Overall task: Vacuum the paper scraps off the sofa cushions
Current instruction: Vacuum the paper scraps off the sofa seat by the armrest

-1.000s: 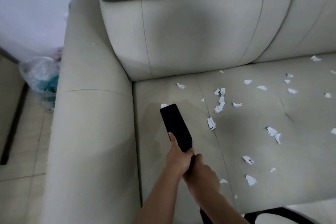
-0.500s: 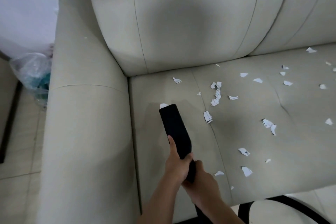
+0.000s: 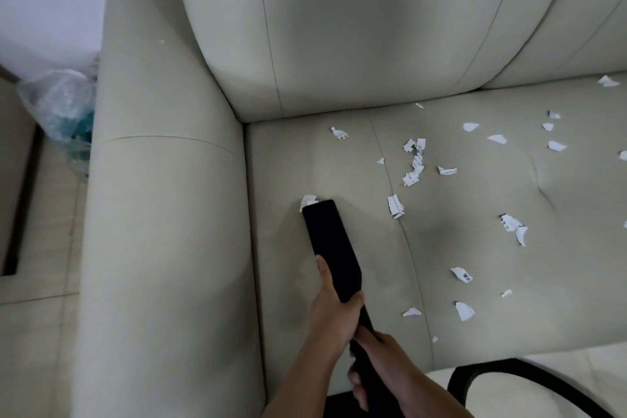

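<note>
One teal-filled clear bag (image 3: 57, 105) beside sofa (image 3: 163, 214)

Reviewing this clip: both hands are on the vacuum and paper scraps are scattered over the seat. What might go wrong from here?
1. The scrap at the tip of the nozzle sticks out past its left corner. It may get pushed toward the crease beside the armrest instead of being sucked up.
2. Most scraps lie to the right. One small piece sits near the backrest, and a sweep could shove it into that crease.
</note>
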